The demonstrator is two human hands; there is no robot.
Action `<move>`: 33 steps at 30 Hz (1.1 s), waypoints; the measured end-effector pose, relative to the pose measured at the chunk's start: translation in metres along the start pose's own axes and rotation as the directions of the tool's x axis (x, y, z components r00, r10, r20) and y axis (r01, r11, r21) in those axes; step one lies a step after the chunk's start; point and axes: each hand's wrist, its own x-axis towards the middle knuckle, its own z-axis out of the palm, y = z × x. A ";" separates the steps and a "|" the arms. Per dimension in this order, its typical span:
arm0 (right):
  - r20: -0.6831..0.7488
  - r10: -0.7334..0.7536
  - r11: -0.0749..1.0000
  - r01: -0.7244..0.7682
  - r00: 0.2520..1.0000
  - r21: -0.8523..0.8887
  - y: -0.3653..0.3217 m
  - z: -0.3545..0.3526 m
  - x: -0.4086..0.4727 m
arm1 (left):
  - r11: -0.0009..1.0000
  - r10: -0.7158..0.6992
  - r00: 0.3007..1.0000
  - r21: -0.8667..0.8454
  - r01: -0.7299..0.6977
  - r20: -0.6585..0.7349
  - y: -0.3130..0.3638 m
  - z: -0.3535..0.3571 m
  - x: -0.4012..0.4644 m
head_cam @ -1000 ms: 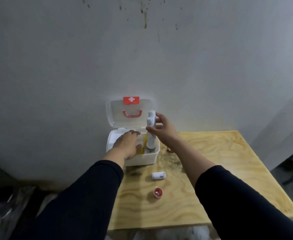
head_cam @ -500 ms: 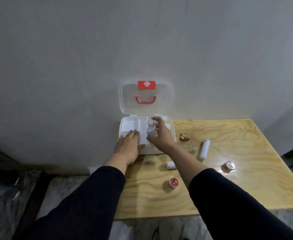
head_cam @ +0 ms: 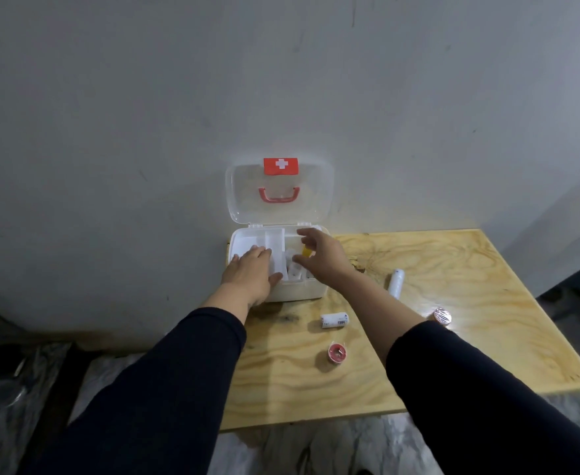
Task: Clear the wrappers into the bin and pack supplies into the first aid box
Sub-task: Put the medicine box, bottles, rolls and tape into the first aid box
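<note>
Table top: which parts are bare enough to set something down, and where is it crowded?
The table is bare across its far right, beyond the white tube and foil-wrapped roll, and along its near edge below the red tape roll. It is crowded around the first aid box, where both hands work and the bandage roll lies.

White cross on lid label (head_cam: 281,165)

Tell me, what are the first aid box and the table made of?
The first aid box looks like smooth white plastic; its open lid is clear, since the wall shows through. The table seems to be pale unpainted plywood, with swirling grain.
</note>
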 end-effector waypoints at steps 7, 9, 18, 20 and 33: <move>-0.142 0.053 0.998 -0.059 0.988 -0.038 0.020 -0.057 -0.013 | 0.989 0.149 0.989 -0.017 -0.150 -0.023 0.050 -0.025 0.017; -0.155 0.109 0.993 -0.116 0.982 -0.033 0.033 -0.070 -0.018 | 0.981 0.191 0.982 -0.017 -0.191 -0.004 0.067 -0.025 0.020; -0.152 0.279 0.946 -0.298 0.948 -0.129 0.090 -0.115 -0.037 | 0.971 0.240 0.968 -0.006 -0.240 0.074 0.126 -0.002 0.030; -0.137 0.294 0.940 -0.312 0.946 -0.138 0.103 -0.120 -0.035 | 0.972 0.234 0.969 -0.013 -0.234 0.083 0.136 0.005 0.034; 0.114 0.323 0.928 -0.291 0.940 -0.232 0.181 -0.098 0.009 | 0.994 0.047 0.985 -0.105 -0.030 0.163 0.166 0.079 0.054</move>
